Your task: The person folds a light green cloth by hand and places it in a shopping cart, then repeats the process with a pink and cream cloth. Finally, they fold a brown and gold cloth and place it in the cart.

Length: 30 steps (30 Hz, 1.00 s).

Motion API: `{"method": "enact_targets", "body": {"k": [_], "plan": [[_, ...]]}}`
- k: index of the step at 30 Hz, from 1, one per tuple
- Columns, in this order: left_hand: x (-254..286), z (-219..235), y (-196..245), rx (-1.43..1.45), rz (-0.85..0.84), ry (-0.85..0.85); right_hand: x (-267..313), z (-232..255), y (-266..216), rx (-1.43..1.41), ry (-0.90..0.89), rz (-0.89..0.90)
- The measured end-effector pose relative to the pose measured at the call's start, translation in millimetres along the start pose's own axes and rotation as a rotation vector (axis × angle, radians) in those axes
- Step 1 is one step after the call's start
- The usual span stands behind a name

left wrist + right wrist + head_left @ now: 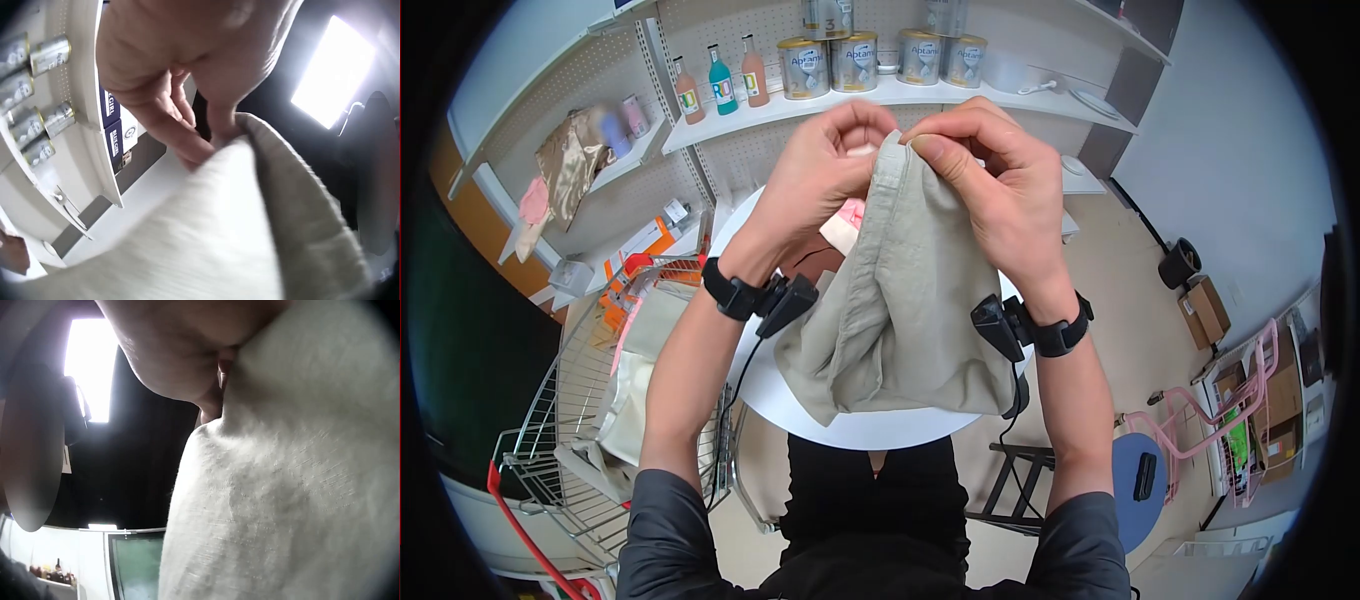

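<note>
A grey-green cloth garment (pixel 930 290) with a stitched band along one edge hangs from both hands, its lower part draped over the round white table (pixel 870 432). My right hand (pixel 1005 190) pinches its top corner between thumb and forefinger. At the same corner, my left hand (pixel 825 165) has its fingertips on the edge of the band. In the left wrist view, the thumb and a finger of that hand pinch the folded cloth (pixel 187 231). The cloth (pixel 281 487) fills much of the right wrist view and hides most right fingertips.
Behind the garment lies a pink and cream cloth (pixel 842 228), partly covered. A wire shopping cart (pixel 540 440) holding clothes stands at the left. Shelves at the back carry bottles (pixel 720 80) and several tins (pixel 805 70). A blue round stool (pixel 1135 500) is at the right.
</note>
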<state>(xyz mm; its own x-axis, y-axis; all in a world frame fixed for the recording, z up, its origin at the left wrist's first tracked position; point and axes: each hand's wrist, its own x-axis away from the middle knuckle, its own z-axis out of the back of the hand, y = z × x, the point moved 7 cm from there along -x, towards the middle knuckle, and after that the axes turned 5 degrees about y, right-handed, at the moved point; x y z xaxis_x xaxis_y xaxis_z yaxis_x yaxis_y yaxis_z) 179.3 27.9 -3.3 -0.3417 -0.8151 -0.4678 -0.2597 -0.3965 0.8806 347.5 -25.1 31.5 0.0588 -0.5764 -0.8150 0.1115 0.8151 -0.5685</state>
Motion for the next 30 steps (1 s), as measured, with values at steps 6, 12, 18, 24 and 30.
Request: {"method": "enact_targets", "body": {"k": [6,12,18,24,30], "plan": [[31,-11,-13,0.104,0.235,0.049,19,1,17,0.24,0.122,0.084],[46,-3,-17,-0.291,0.168,0.151,34,0,17,0.201,0.146,0.1],[56,-14,-10,-0.263,0.018,0.172,44,2,28,0.09,0.15,-0.042],[56,-8,-31,-0.317,-0.024,0.272,60,1,31,0.12,0.214,0.027],[65,-24,-30,-0.258,-0.087,0.195,63,2,32,0.152,0.173,-0.049]]}}
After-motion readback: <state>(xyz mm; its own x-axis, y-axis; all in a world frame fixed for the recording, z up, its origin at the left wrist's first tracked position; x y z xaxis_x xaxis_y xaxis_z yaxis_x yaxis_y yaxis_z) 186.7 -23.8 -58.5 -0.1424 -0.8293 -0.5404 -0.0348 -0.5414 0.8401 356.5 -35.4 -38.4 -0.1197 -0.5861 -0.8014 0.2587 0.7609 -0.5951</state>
